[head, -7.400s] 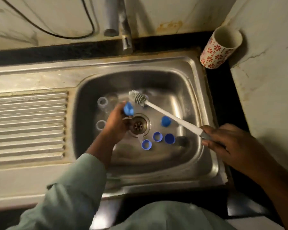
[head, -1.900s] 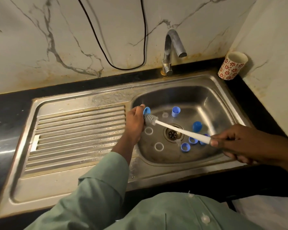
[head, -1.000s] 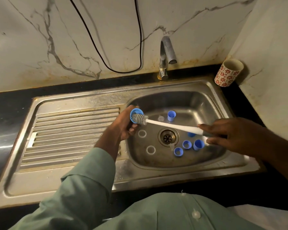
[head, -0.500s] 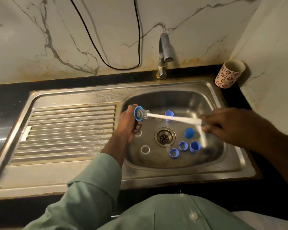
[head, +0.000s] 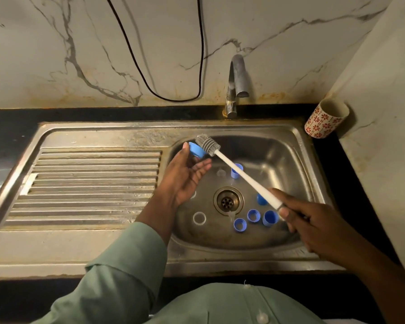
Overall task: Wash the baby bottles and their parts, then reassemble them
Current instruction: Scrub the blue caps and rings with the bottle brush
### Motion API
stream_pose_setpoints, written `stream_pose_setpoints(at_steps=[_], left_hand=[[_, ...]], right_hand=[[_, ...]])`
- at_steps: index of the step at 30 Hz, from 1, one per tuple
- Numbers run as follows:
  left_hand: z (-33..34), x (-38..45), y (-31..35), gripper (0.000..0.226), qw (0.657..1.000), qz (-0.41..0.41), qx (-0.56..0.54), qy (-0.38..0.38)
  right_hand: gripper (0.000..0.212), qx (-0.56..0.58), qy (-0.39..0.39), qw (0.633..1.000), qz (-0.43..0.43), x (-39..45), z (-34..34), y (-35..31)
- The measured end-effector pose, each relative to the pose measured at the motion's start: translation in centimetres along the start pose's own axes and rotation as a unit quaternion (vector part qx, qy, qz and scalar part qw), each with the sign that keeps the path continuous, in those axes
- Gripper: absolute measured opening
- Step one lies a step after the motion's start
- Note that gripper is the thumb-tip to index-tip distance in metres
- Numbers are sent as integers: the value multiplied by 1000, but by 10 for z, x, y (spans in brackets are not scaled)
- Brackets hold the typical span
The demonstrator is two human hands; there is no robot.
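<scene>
Holding a round blue plastic bottle collar (head: 196, 150) at the basin's rim around ten o'clock, the left hand (head: 184, 177) pinches it between thumb and fingers, the other fingers stretched out toward the drain. The right hand (head: 313, 222) is wrapped round the grey grip of a long white bottle brush (head: 240, 175), whose grey bristled head lies against the collar — the handle slants across the basin from four o'clock up to ten.

The stainless steel sink (head: 299, 146) has steep walls on all sides; its ribbed draining board (head: 91, 185) spreads flat at nine o'clock. A curved metal tap (head: 236, 83) stands at twelve o'clock, well above the brush head.

Around the round drain (head: 228, 201) lie loose parts: three blue caps (head: 253, 215) clustered at five o'clock, another blue cap (head: 236, 173) at one o'clock under the brush handle, a blue piece (head: 260, 199) at three o'clock, and a clear ring (head: 199, 218) at seven o'clock. Basin floor shows bare between drain and far wall.

A red-flowered white cup (head: 325, 119) stands on the black counter at two o'clock, off the sink.
</scene>
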State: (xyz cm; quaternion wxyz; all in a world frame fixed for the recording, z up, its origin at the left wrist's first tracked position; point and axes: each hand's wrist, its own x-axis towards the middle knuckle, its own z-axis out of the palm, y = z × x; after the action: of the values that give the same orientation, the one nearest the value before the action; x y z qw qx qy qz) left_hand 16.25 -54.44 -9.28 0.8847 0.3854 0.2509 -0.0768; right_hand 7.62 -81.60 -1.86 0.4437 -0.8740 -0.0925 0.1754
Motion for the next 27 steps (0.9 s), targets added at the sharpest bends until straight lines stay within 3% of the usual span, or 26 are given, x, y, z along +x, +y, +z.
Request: stream_pose_setpoints(at_steps=[4, 7, 10, 15, 19, 22, 27], left_hand=[[9, 1, -7, 72, 996, 20, -87, 19], [5, 6, -9, 51, 991, 48, -114, 44], [3, 4, -15, 30, 994, 21, -101, 36], [3, 10, -13, 38, 987, 51, -103, 109], [4, 11, -16, 27, 990, 44, -66, 119], [-7, 21, -2, 29, 979, 80, -105, 154], [-14, 29, -14, 27, 986, 8, -28, 164]], right_hand=[[44, 2, 14, 1000, -3, -2, 9, 2], [43, 23, 10, 1000, 4, -2, 12, 4], [40, 19, 6, 1000, 19, 8, 22, 6], [36, 75, -16, 995, 56, 9, 37, 7], [35, 83, -24, 992, 87, 25, 50, -2], [33, 76, -53, 991, 95, 23, 57, -5], [35, 118, -29, 983, 135, 37, 75, -3]])
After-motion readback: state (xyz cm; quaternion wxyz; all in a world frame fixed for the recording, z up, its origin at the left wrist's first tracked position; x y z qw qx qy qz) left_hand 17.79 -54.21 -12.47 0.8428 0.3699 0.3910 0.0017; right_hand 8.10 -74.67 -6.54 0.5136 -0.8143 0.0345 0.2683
